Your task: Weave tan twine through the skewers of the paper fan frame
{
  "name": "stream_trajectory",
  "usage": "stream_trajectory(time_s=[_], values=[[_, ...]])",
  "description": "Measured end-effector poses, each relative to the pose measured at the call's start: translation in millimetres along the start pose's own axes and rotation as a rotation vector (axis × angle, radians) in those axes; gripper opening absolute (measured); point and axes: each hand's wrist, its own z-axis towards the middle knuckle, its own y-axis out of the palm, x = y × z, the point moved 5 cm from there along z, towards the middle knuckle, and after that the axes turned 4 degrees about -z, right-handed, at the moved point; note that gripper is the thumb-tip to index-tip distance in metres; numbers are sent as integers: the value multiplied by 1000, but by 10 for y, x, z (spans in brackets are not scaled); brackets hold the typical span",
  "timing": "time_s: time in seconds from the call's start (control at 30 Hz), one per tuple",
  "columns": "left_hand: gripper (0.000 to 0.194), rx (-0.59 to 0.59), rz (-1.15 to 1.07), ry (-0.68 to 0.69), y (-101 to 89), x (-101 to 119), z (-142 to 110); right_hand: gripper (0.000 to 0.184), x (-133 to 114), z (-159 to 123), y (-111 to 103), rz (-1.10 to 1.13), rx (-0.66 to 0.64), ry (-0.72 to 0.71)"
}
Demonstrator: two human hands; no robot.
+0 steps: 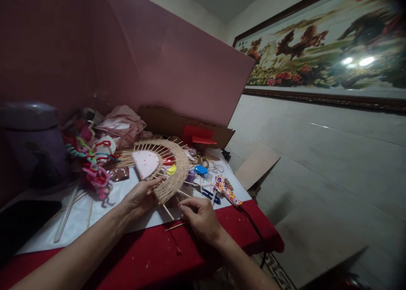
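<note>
A half-round fan (177,171) of tan twine woven over thin wooden sticks is held up above the table. At its centre sits a pale half-disc (146,163) with small pink dots. My left hand (144,197) grips the fan's lower woven end, thumb on top. Close to its lower right edge, where bare stick ends stick out, my right hand (201,216) is closed in a pinch. Whatever lies between those fingertips is too small to tell. A thin pointed stick (174,227) shows just below the right hand; whether the hand holds it is unclear.
Behind the fan lie colourful pipe cleaners (98,167), crumpled pink fabric (122,123) and a blue packet (201,170). To the right are blue-handled snips (211,195) and a flower-patterned glue gun (226,190) with a black cord. A purple canister (33,150) stands left.
</note>
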Motion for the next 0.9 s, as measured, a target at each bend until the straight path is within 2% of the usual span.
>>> stream_trajectory(time_s=[0.2,0.33,0.4,0.47,0.53,0.6,0.67,0.7,0.8,0.9], values=[[11,3,112,-61,-40,-54,12,18,56,-128,11,28,65,39],[9,-14,249,-129,-59,-72,-20,20,138,-185,-6,166,61,125],[22,0,421,-133,-92,-40,-35,19,164,-206,-13,189,58,144],[40,61,707,-108,-136,44,-63,19,166,-219,-29,155,75,126],[52,160,1106,-15,-148,189,-123,19,152,-225,-39,125,82,99],[51,293,1545,206,-70,360,-232,18,134,-225,-40,123,76,82],[40,362,1832,463,88,417,-372,18,117,-223,-40,124,71,73],[32,299,1869,528,166,366,-424,18,110,-222,-40,124,68,68],[20,-41,1736,645,392,77,-539,17,84,-220,-43,109,63,35],[21,-217,1713,760,543,-173,-605,16,54,-223,-60,76,81,-21]])
